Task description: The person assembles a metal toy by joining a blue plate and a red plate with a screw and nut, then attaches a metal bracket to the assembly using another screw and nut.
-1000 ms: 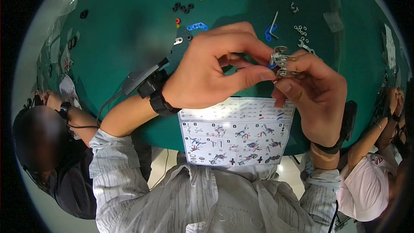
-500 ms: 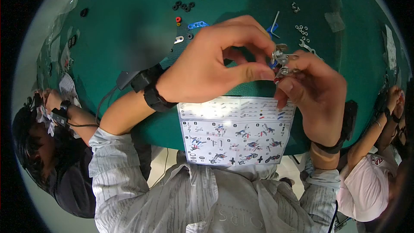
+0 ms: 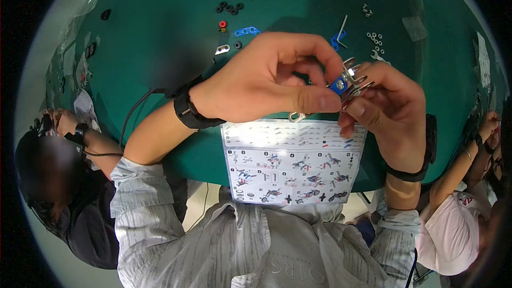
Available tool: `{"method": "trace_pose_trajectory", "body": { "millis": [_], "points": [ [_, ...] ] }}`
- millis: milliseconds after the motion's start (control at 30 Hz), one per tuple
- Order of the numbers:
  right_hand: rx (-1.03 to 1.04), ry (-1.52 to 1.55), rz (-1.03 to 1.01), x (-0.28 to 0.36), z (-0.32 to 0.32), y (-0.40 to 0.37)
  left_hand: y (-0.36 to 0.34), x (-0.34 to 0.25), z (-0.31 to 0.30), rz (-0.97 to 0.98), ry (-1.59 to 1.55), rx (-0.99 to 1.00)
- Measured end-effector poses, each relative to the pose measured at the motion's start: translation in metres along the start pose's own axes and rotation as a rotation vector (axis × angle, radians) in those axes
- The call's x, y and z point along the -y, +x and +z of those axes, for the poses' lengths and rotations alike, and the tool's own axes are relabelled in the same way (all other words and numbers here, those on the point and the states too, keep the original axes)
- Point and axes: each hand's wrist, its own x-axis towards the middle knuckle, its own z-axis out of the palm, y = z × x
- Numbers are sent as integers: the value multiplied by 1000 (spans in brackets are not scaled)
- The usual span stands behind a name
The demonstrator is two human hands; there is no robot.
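Between my two hands is a small assembly (image 3: 349,81) of silver metal plates with a blue part on its left side. My left hand (image 3: 277,77) pinches it from the left with thumb and forefinger. From the right, the fingers and thumb of my right hand (image 3: 386,96) close on the same assembly. A silver ring-ended piece (image 3: 296,117) shows below my left thumb; what it joins is hidden. Under my hands lies a printed instruction sheet (image 3: 290,165) with small numbered pictures.
Beyond my hands lie a blue strip (image 3: 247,31), a silver plate (image 3: 222,49), black rings (image 3: 229,8), a red piece (image 3: 223,24), a hex key (image 3: 342,31), several nuts (image 3: 375,40) and a wrench (image 3: 378,57). People sit at the left (image 3: 80,208) and right (image 3: 458,224).
The assembly has turned in my hands, so its blue part and plates show more clearly. The ring-ended silver piece has come into view below my left thumb.
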Motion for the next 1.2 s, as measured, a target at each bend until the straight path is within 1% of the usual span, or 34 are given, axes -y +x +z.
{"method": "trace_pose_trajectory", "body": {
  "millis": [133,233,333,400,533,633,733,833,933,1067,1167,1200],
  "points": [
    [-24,-25,7,3,2,-1,-3,-4,-1,-86,-60,58],
    [-57,-16,3,4,4,-1,-2,-3,4,-86,-128,23],
    [-86,-27,-5,4,2,1,-2,-4,3,-101,-77,18],
    [-84,-3,-26,0,0,3,-1,-8,6,-100,-29,-22],
    [-83,-111,-14,-1,-6,7,0,-6,3,-100,21,-66],
    [-119,-180,-11,-7,-10,12,3,2,3,-2,91,-167],
    [-122,-134,11,-8,-10,16,3,2,-4,-9,160,-121],
    [-126,-90,-15,-12,-12,19,4,9,-10,-19,160,-107],
    [-72,-120,-38,-17,-16,21,4,9,-10,-15,149,-87],
    [-69,-139,-3,-16,-20,20,4,4,-9,-54,79,-62],
    [-53,-144,16,-16,-20,19,4,1,-9,-71,115,-60],
    [-45,-146,17,-16,-20,19,5,4,-9,-50,117,-54]
  ]
}}
